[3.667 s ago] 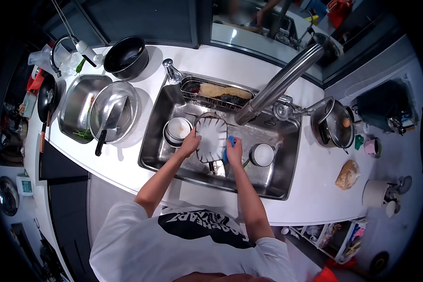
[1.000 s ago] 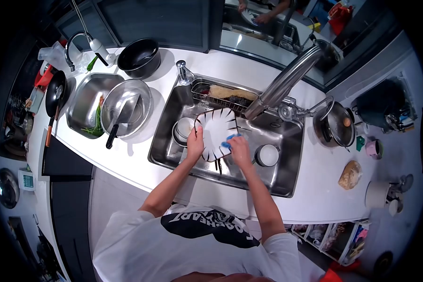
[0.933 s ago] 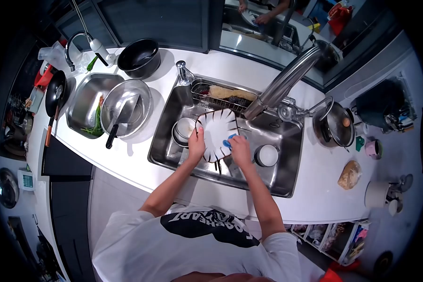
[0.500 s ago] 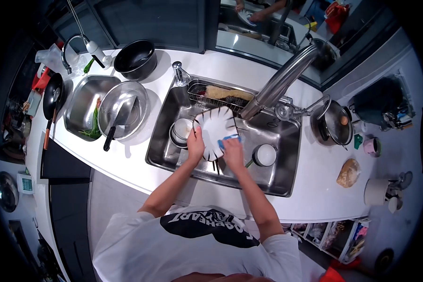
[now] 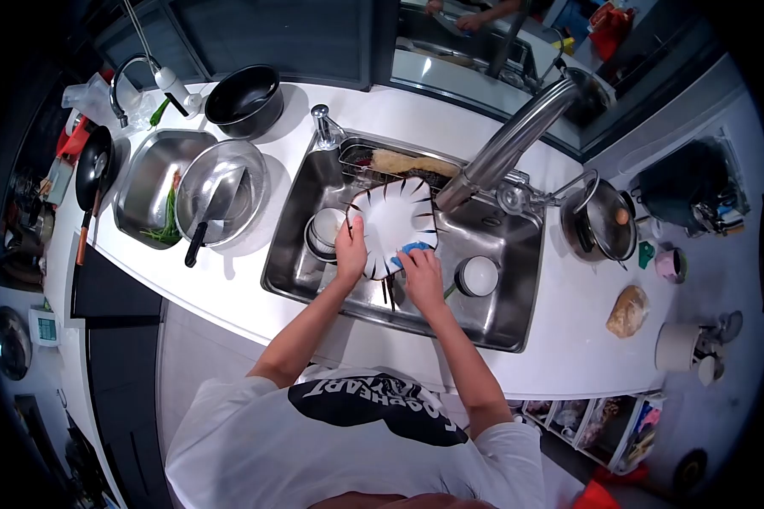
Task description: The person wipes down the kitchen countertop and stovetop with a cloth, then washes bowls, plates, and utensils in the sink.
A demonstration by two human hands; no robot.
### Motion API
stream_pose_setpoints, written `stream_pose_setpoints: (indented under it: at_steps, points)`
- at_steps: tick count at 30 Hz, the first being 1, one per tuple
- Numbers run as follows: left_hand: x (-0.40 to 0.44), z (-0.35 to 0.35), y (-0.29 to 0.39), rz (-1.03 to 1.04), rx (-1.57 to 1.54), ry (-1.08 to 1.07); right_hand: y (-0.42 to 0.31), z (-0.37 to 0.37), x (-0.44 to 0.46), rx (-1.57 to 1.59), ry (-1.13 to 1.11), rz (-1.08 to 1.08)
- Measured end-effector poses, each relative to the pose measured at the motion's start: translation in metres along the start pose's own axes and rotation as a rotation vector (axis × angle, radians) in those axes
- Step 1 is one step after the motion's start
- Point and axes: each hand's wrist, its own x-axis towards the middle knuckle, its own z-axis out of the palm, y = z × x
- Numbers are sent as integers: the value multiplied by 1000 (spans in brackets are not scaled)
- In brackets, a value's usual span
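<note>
My left hand (image 5: 351, 248) grips the left rim of a white plate (image 5: 390, 216) with dark stripes round its edge. The plate is held tilted above the sink (image 5: 505, 318), its inner face towards me. In my right hand (image 5: 422, 278) is a blue sponge (image 5: 412, 251), pressed against the plate's lower right part. White bowls (image 5: 327, 227) sit in the sink left of the plate, partly hidden by my left hand. Another white bowl (image 5: 480, 276) stands in the sink, right of my right hand. Dark chopsticks (image 5: 389, 294) show below the plate.
A large steel faucet (image 5: 509, 144) leans over the sink from behind. A wire rack (image 5: 356, 161) hangs at the sink's back wall. Leftward, a knife (image 5: 216, 212) lies across a strainer bowl (image 5: 255, 212) beside a smaller sink (image 5: 136, 191). A lidded pot (image 5: 603, 222) stands at the right.
The plate has turned and risen slightly in my left hand, showing more of its face. My right hand with the sponge has shifted a little along the plate's lower right part.
</note>
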Motion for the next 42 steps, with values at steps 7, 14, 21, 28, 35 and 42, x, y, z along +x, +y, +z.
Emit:
stream_pose_setpoints:
  at_steps: [7,14,21,28,35,42]
  points:
    - [-1,2,2,17,-19,-22,0,-6,0,44,32,-29]
    - [-1,-1,3,-28,-2,-44,3,-4,-1,43,7,-36]
    - [2,0,-1,-29,-9,-19,6,-4,2,49,19,-44]
    - [1,0,3,-7,-31,-29,3,-6,1,45,45,-46]
    - [0,-1,7,-1,-52,-34,2,-5,1,74,54,-50]
    - [0,7,-4,-68,-205,57,-18,0,14,312,106,-46]
